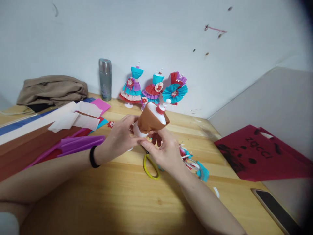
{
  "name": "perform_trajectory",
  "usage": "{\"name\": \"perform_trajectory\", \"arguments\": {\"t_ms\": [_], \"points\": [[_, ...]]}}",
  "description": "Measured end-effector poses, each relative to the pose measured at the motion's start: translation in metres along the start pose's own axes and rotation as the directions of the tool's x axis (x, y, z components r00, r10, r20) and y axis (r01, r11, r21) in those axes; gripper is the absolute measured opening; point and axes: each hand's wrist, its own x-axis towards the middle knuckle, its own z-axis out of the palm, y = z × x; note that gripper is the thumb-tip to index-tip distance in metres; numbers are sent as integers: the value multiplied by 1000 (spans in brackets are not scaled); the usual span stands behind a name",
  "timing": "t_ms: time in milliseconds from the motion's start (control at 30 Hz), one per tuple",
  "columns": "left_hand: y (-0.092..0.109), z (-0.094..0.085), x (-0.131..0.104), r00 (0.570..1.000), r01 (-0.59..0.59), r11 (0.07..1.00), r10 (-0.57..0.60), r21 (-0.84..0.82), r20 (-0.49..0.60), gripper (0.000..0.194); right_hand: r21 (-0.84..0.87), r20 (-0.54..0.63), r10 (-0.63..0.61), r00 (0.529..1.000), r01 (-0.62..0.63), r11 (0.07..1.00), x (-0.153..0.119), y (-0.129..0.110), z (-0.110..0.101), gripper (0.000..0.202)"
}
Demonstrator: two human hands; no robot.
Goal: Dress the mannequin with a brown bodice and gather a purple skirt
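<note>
1. The wooden table [105, 202] is carrying the whole job; I'm reading the clock from the wearer's seat, with the wall at twelve.
2. Coloured sheets [26, 147] are spreading out at nine o'clock from the hands — brown, white and purple among them — so plenty of covering material seems to be remaining.
3. Two dressed figures [132, 85] are standing between eleven and twelve, wearing layered skirts and flowers, and look finished to me.
4. The small white dress form [140, 130] is sitting in the hands at the clock's centre, leaning its neck toward one. A brown wrap [151, 119] is going round its upper body, but I'm seeing no skirt or flower there; by its neighbours' measure, it is looking like an early stage.
5. The left hand [121, 132] is reaching in from eight, gripping the form's lower side, thumb pointing toward three.
6. The right hand [167, 148] is coming from five, its fingers curling under the wrap and gripping low, its thumb meeting the other one.
7. Yellow-handled scissors [144, 166] are lying free at six, partly hidden.
8. A red collar [160, 109] is topping the form at one, staying uncovered.
</note>
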Motion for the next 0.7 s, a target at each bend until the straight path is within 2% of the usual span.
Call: {"name": "perform_trajectory", "arguments": {"t_ms": [133, 200, 267, 367, 467, 533, 600, 700], "points": [[5, 0, 0, 994, -88, 978, 97, 189, -41, 22, 82, 79, 121, 989, -127, 988, 0, 12, 9, 34], [4, 1, -1, 990, -127, 964, 139, 234, -35, 23, 146, 155, 162, 975, -185, 972, -1, 18, 12, 37], [1, 4, -3, 986, -146, 955, 162, 257, -43, 32, 229, 187, 165, 968, -207, 951, 0, 25, 13, 37], [-3, 8, -6, 984, -157, 976, 167, 151, -60, 46, 417, 196, 202, 959, -269, 868, 2, 33, 14, 36], [-5, 10, -8, 985, -171, 980, 167, -106, -43, 49, 616, 271, 300, 915, -404, 676, 6, 38, 15, 39], [-7, 9, -7, 983, -181, 963, 177, -201, -37, 48, 690, 314, 343, 885, -461, 558, 8, 40, 16, 42], [-11, 7, -5, 979, -200, 958, 191, -207, -67, 44, 725, 338, 353, 872, -481, 493, 8, 41, 16, 44], [-14, 3, 0, 976, -188, 966, 164, -176, -142, 38, 733, 384, 297, 874, -484, 478, 7, 41, 17, 44]]}}
